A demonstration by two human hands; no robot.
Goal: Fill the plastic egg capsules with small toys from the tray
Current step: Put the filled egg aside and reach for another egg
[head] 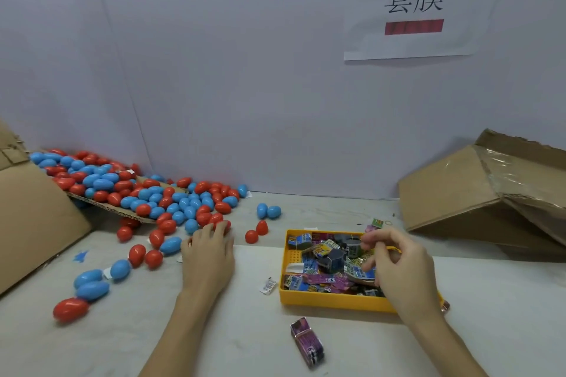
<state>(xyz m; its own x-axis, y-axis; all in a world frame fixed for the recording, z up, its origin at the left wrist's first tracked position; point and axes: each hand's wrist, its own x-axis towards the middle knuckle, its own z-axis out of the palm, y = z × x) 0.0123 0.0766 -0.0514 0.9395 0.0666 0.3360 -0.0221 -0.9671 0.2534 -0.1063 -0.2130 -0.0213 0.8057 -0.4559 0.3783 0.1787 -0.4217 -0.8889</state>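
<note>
A heap of red and blue plastic egg capsules [171, 202] spills from a cardboard flap at the left onto the table. A yellow tray [330, 303] holds several small wrapped toys [330, 254]. My left hand [208, 257] lies palm down at the heap's near edge, with its fingertips resting on a red egg [225, 224]. My right hand [401, 269] hovers over the tray's right side with curled fingers. Its thumb and forefinger pinch a small toy packet that is mostly hidden by the fingers.
A purple toy packet [307, 346] lies on the table in front of the tray, and a small white packet [269, 285] lies left of it. Two blue eggs [268, 211] and two red eggs [256, 232] lie between heap and tray. Cardboard boxes stand at the left [30, 217] and right [490, 193].
</note>
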